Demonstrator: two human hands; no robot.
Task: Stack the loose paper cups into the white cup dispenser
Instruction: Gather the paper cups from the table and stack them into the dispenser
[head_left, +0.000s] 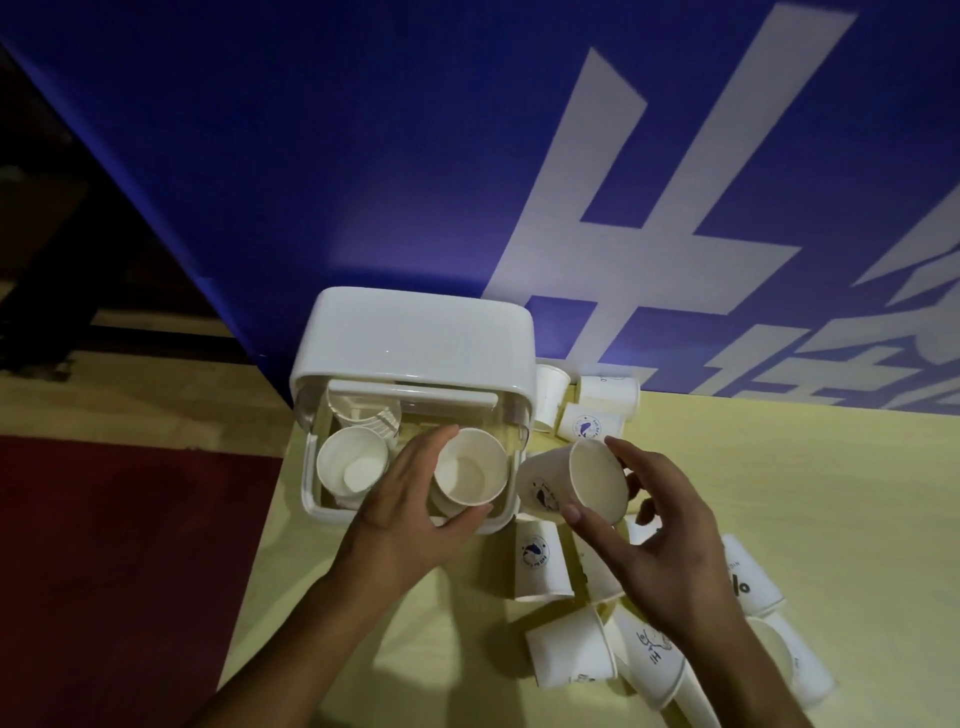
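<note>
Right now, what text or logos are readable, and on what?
Blue wall banner: large white characters, cropped, not readable as words.
Cup at right: "lo", the rest hidden.
Held cup and cup below it: round blue logo, ring text too small to read.
Front cup: dark mark, illegible.

White dispenser (415, 338) on yellow table (779, 493), lid raised, against blue wall (311, 156). Inside: cup stack (353, 465) at left. Left hand (410, 499) grips an upright cup (470, 467) over the dispenser's right side. Right hand (644, 540) holds a tilted cup (582, 483) just beside the dispenser. Loose cups (571, 649) lie scattered near the right hand; three more (592, 410) by the wall.
</note>
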